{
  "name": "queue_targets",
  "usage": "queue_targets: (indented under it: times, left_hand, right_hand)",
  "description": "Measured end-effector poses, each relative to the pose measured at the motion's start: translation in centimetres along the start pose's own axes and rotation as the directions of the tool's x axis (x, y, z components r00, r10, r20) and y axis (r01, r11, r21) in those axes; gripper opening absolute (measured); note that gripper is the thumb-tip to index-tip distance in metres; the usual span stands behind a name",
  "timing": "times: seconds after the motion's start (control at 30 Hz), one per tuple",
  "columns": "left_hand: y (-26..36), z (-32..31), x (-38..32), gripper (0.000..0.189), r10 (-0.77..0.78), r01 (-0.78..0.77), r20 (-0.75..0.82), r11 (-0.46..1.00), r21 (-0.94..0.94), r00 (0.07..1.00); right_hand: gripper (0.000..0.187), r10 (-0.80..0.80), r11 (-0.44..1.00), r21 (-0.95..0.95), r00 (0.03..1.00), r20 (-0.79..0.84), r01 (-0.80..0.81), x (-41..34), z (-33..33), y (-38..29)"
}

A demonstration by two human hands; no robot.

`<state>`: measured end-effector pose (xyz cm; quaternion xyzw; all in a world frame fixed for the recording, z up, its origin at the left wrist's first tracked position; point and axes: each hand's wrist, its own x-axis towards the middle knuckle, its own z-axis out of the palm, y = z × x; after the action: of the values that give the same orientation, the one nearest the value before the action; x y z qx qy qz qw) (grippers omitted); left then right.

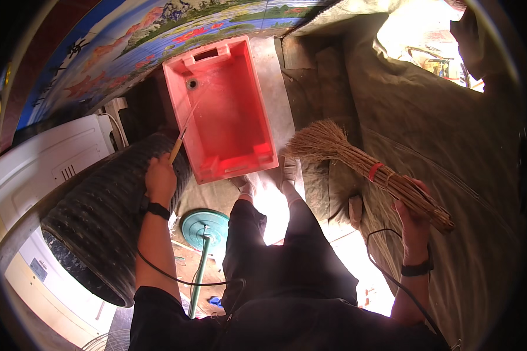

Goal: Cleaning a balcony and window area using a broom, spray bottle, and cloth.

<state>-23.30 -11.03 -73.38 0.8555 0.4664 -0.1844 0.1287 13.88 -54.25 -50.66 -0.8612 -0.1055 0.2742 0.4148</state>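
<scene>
My left hand (161, 179) grips a slim tool (175, 150) by its light wooden handle. Its thin metal end points up over the near-left rim of a red plastic crate (235, 114). A bundled straw hand broom (355, 160), bound with a red band, is held near its handle end by my right hand (413, 215). The broom's splayed bristles point left and hang just right of the crate. Inside the crate I see a bare red bottom and a round dark hole in the upper left. My feet stand directly below it.
A black ribbed pipe (110, 210) lies at the left, by a white metal panel (52, 153). A green round base with a pole (204, 232) stands left of my legs. Brown tarpaulin (404, 114) drapes the right side. Behind the crate is a painted landscape panel (167, 44). Dark cables hang near both forearms.
</scene>
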Motion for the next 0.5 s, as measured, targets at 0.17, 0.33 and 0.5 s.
queue_targets:
  times: [0.17,0.33,0.5]
  left_hand:
    - [-0.36,0.37,-0.03,0.032,0.012,-0.014,0.129,1.0,0.015,0.992]
    - [-0.17,0.62,-0.25,0.029,0.05,-0.052,0.221,0.999,0.005,0.974]
    - [-0.25,0.82,-0.35,0.029,0.06,-0.064,0.255,0.998,0.006,0.965]
  right_hand:
    - [0.056,0.008,1.0,-0.002,1.0,-0.002,-0.008,0.06,0.2,-0.19]
    - [0.056,0.013,1.0,0.005,1.0,-0.006,-0.013,0.06,0.09,-0.13]
    - [0.057,0.024,0.999,0.037,1.0,-0.012,-0.024,0.03,-0.01,0.05]
